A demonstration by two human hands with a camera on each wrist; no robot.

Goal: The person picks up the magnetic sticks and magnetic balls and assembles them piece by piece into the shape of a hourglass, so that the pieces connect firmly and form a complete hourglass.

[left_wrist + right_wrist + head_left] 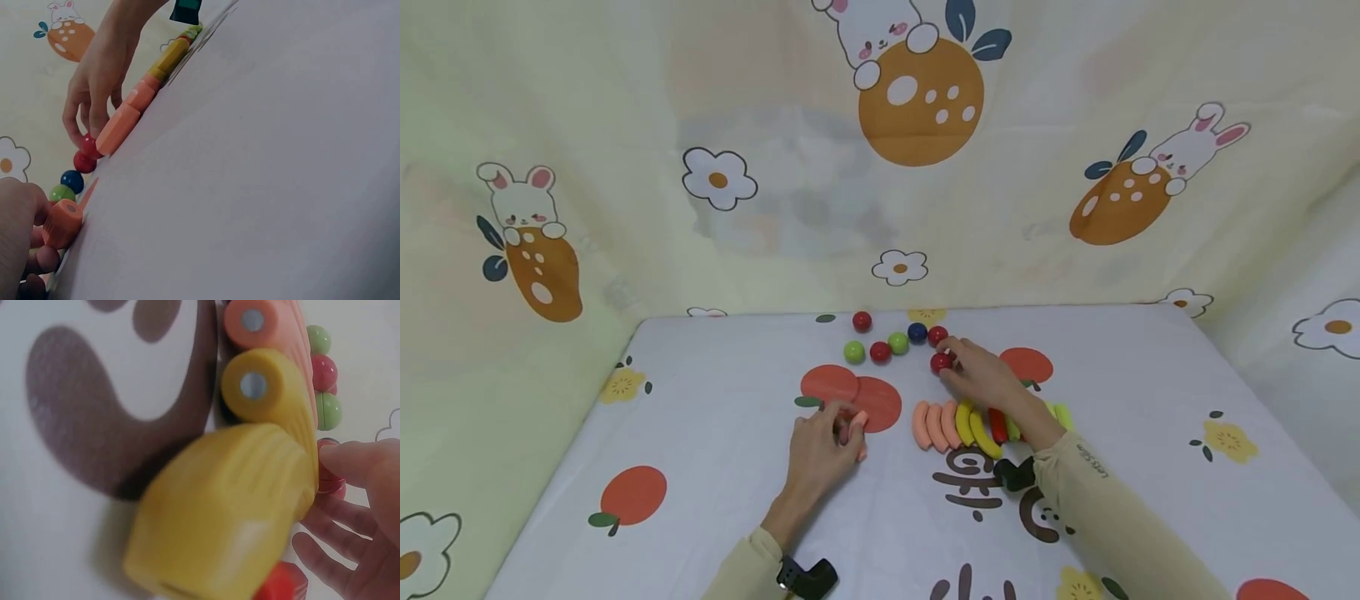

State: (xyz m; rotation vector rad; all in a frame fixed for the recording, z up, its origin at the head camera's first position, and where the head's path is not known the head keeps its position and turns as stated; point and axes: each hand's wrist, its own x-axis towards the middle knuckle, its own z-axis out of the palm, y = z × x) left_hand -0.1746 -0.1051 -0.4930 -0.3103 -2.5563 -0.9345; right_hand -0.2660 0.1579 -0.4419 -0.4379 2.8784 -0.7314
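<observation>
My left hand (822,446) is low over the two printed red fruits and pinches a curved salmon-coloured toy piece (63,224) between thumb and fingers. A grey disc shows on the end of that piece. Farther right, my right hand (983,377) reaches over a row of curved toys and pinches a glossy red ball (940,363) with its fingertips. Just behind it lies another red ball (937,336), beside a dark blue ball (917,333). Under the right forearm the row runs from salmon pieces (934,427) to yellow toy bananas (981,433), partly hidden by the arm.
To the left of the blue ball are a green ball (898,342), a red ball (881,352), another green ball (853,352) and a red one (862,322) farther back. A red piece (997,425) and light green pieces (1060,415) continue the row. A patterned cloth wall stands behind.
</observation>
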